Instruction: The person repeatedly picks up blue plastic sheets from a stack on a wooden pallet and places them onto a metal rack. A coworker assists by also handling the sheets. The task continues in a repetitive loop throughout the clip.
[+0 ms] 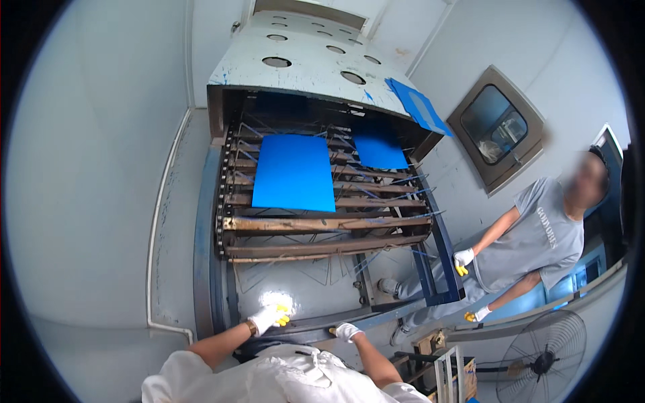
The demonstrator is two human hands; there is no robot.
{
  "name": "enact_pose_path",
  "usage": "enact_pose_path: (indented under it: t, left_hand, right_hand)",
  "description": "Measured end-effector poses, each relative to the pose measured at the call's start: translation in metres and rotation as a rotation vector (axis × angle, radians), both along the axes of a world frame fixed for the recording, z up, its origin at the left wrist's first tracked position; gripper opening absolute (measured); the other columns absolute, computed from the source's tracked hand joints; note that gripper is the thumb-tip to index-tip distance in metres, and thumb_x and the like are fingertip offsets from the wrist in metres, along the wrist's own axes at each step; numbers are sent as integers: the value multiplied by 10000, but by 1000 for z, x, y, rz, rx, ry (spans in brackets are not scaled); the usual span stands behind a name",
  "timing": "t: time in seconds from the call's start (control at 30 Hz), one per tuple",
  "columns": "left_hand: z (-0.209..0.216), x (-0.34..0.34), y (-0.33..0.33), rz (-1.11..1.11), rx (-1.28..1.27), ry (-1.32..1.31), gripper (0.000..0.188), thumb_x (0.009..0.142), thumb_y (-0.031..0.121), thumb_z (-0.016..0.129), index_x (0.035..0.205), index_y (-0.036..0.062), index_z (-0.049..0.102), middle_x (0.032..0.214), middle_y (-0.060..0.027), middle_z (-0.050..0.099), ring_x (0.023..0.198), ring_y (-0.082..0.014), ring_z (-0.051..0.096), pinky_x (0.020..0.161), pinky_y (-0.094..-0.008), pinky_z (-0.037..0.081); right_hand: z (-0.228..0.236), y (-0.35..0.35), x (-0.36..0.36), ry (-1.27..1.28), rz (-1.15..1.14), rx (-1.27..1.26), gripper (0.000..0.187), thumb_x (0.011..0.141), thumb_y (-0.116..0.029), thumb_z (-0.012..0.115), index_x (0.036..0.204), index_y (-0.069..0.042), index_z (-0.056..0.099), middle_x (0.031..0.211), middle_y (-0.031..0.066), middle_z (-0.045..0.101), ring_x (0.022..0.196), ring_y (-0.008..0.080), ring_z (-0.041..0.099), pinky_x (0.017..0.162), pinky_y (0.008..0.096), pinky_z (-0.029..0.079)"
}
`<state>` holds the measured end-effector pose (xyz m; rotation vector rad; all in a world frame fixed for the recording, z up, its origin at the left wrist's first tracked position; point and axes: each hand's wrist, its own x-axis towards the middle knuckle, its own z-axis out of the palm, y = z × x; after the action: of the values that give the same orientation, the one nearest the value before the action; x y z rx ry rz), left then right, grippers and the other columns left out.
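Note:
My left hand [269,318], in a white glove with yellow on the palm side, hovers by the near end of a metal conveyor frame. Its fingers are loosely apart and nothing shows in them. My right hand [347,331], gloved alike, is at the near blue rail [393,314]. Its fingers point left and mostly hide beneath the hand, so their grip is unclear. Farther off, a glossy blue panel [293,172] lies on the conveyor's brown slats [329,223]. A second blue panel [380,149] sits to its right, partly in shadow under the hood.
A pale hood [306,70] with round holes covers the conveyor's far part; blue sheeting [419,106] hangs at its right corner. A co-worker [531,235] in grey, gloved, stands at the right side. Thin wires stick up between slats. A fan [541,363] stands lower right.

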<state>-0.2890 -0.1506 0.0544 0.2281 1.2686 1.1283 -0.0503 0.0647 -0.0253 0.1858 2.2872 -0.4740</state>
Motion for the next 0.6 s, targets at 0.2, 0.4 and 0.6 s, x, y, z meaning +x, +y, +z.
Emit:
enact_pose_path:
  t: [0.2,0.4,0.6]
  left_hand:
    - [7,3,13,23,305,-119,292,853,141,420,1098,-13,453,984,-140,552,872,-202,552,748,-286,445]
    - [21,-4,16,13,349,-81,299,852,140,420,1085,-44,455,984,-157,554,877,-221,555,781,-308,437]
    - [-44,-11,11,102,261,16,295,840,126,433,1070,-57,464,959,-165,564,878,-236,560,774,-321,443]
  right_hand:
    - [157,11,-154,526,-1062,-1289,371,850,-237,456,1165,-43,421,1056,71,518,940,184,517,806,316,424]
    - [211,3,-295,762,-1272,-1749,400,851,-251,455,1167,-23,364,1120,125,460,996,224,475,858,380,398]
    - [278,13,-312,998,-1217,-1437,265,836,-183,489,924,67,499,921,124,555,841,223,551,701,355,482]
